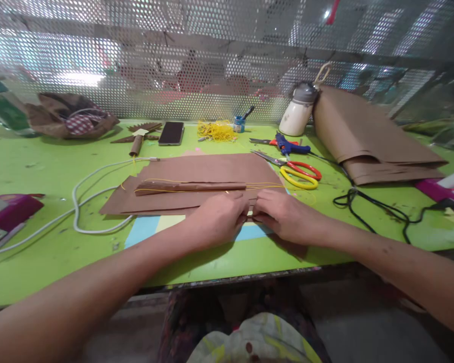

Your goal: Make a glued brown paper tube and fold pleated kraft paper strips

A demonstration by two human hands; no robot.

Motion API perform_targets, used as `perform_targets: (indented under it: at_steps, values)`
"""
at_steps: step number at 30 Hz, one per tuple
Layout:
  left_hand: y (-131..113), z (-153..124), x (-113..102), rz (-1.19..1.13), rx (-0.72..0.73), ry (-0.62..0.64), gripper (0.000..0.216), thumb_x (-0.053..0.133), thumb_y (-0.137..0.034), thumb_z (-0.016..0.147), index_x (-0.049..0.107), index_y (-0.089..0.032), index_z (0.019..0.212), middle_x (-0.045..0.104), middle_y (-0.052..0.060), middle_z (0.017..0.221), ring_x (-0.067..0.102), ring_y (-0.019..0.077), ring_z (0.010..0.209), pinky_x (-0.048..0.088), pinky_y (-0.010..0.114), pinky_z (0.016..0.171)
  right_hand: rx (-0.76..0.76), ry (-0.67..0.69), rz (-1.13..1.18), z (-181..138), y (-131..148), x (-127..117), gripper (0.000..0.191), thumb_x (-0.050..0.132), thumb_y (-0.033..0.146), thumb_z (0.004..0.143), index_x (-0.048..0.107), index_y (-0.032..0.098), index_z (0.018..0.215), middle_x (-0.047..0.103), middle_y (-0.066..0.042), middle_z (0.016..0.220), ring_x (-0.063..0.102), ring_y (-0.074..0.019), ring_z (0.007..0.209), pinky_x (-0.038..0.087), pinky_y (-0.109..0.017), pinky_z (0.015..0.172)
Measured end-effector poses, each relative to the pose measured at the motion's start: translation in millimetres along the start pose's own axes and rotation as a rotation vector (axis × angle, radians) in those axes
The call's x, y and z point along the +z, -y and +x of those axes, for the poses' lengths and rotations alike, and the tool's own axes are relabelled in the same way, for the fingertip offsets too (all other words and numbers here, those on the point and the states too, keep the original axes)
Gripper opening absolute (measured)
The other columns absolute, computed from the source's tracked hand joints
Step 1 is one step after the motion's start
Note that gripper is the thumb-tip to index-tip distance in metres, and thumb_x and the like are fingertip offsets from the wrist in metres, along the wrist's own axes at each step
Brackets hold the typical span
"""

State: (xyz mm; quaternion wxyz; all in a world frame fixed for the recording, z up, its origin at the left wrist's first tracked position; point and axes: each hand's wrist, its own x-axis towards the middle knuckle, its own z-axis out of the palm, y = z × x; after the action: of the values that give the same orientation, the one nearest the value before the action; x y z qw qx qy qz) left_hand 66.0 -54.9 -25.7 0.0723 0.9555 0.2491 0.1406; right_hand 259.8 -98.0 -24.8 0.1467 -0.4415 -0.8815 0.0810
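A brown paper sheet (196,174) lies flat on the green table (41,242), with a narrow folded brown strip (189,187) and thin yellow string (265,186) across it. My left hand (219,218) and my right hand (283,217) meet at the sheet's near edge. The fingers of both are curled and pinch the paper's edge between them. Blue and yellow paper (144,228) shows from under the sheet.
Red-and-yellow scissors (298,172) and a blue glue gun (289,146) lie right of the sheet. A stack of brown paper (359,141), a white jug (298,111), a phone (171,133), a white cable (79,201), a black cord (371,206) and a perforated metal screen (196,60) surround it.
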Motion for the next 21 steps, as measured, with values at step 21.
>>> perform_targets:
  at_steps: [21]
  values:
    - [-6,-5,-8,-0.095,0.105,-0.014,0.018,0.044,-0.012,0.089,0.059,-0.015,0.098,0.064,0.009,0.099,0.06,0.018,0.087,0.046,0.029,0.076,-0.199,0.032,-0.098,-6,-13,1,0.014,0.045,0.008,0.087,0.053,0.016,0.079,0.055,-0.008,0.084,0.048,-0.0193,0.078,0.042,-0.033,0.069]
